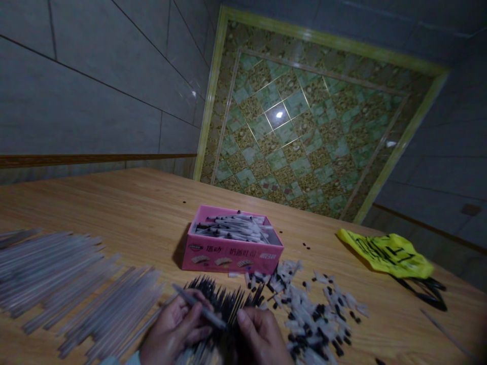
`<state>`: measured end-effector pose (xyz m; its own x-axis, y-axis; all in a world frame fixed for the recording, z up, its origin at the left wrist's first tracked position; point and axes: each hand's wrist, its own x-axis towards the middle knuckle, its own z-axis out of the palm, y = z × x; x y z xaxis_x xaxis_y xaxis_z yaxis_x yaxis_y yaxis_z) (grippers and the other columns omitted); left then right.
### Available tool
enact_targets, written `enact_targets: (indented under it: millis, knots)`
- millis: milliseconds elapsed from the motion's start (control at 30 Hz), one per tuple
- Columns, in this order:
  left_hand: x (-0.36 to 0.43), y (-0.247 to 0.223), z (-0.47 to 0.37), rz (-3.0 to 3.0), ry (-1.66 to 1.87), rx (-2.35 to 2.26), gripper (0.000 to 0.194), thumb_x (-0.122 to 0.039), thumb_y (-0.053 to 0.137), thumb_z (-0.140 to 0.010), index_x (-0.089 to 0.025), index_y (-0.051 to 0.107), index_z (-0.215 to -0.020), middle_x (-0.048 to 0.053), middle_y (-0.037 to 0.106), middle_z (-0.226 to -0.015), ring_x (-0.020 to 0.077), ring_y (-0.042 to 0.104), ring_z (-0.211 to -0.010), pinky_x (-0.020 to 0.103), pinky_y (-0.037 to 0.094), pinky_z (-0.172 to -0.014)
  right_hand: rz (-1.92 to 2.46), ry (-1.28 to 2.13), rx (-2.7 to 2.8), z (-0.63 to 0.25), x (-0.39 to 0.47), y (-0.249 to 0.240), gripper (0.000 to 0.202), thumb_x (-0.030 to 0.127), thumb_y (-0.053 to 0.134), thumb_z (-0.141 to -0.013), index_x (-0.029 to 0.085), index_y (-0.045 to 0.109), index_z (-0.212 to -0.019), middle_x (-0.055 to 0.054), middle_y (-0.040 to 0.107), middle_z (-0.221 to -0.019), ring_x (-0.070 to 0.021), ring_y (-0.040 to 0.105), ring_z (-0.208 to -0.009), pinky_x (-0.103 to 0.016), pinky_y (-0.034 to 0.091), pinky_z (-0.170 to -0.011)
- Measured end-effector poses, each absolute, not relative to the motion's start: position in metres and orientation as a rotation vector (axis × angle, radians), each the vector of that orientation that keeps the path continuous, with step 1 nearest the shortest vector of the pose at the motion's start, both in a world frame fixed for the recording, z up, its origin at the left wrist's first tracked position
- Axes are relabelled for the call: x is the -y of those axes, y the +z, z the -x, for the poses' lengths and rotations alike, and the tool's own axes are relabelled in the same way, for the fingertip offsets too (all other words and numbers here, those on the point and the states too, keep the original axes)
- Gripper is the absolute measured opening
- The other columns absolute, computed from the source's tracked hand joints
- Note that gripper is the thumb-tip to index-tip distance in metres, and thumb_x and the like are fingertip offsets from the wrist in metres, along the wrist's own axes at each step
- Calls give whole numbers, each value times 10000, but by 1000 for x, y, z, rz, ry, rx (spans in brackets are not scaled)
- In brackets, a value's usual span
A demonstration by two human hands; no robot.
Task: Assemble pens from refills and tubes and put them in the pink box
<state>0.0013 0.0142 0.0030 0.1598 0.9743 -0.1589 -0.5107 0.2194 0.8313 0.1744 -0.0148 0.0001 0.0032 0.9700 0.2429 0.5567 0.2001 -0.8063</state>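
Note:
My left hand (177,324) is closed around a slim grey translucent pen tube (200,306), held at a slant with its lower end toward my right hand. My right hand (262,332) has its thumb and fingers pressed together near that end; whatever they hold is hidden. Beneath and between both hands lies a pile of dark-tipped pen refills (218,294). A pink box (232,256) full of white pens with black ends (238,227) stands just beyond. Right of my right hand, small white and black caps (308,314) are scattered.
Rows of clear tubes (49,268) cover the left of the wooden table (148,203). A yellow bag (388,253) with black straps lies at the right, near a thin rod (445,329). Tiled walls stand beyond the table.

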Motion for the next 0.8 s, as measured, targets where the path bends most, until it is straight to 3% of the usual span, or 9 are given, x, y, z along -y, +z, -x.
enact_targets:
  millis: [133, 233, 367, 600, 800]
  knots:
    - [-16, 3, 3, -779, 1180, -813, 332, -391, 652, -692, -179, 608, -944, 0, 623, -643, 159, 608, -575, 239, 487, -490, 1778, 89, 1870, -213, 1, 29, 128, 189, 492, -814, 175, 584, -726, -13, 624, -693, -152, 569, -640, -216, 342, -550]
    - [-17, 4, 5, -901, 1139, -805, 369, -392, 649, -697, -176, 619, -995, -38, 541, -576, 111, 512, -468, 207, 419, -408, 1962, -259, 1943, -243, -8, 28, 130, 125, 495, -763, 195, 603, -777, -43, 638, -787, -174, 587, -689, -238, 334, -565]
    - [-17, 2, 7, -1055, 1095, -900, 430, -456, 644, -679, -141, 652, -971, -48, 486, -550, 82, 432, -418, 188, 346, -351, 2001, -301, 1979, -264, -14, 5, 140, 120, 508, -755, 201, 620, -775, -66, 655, -805, -209, 603, -755, -255, 338, -599]
    - [-22, -12, 6, -1111, 1064, -966, 451, -521, 597, -691, -154, 669, -945, -47, 519, -548, 26, 339, -358, 158, 178, -334, 2000, -290, 2053, -269, -12, -15, 201, 99, 523, -729, 200, 634, -863, -65, 659, -796, -227, 607, -768, -270, 354, -631]
    - [-25, -18, 8, -1158, 1037, -928, 483, -560, 568, -690, -151, 683, -919, -60, 501, -536, 22, 305, -339, 184, 195, -351, 1982, -264, 2013, -261, -12, -2, 400, 37, 430, -728, 155, 588, -1077, -111, 639, -904, -251, 596, -802, -304, 395, -651]
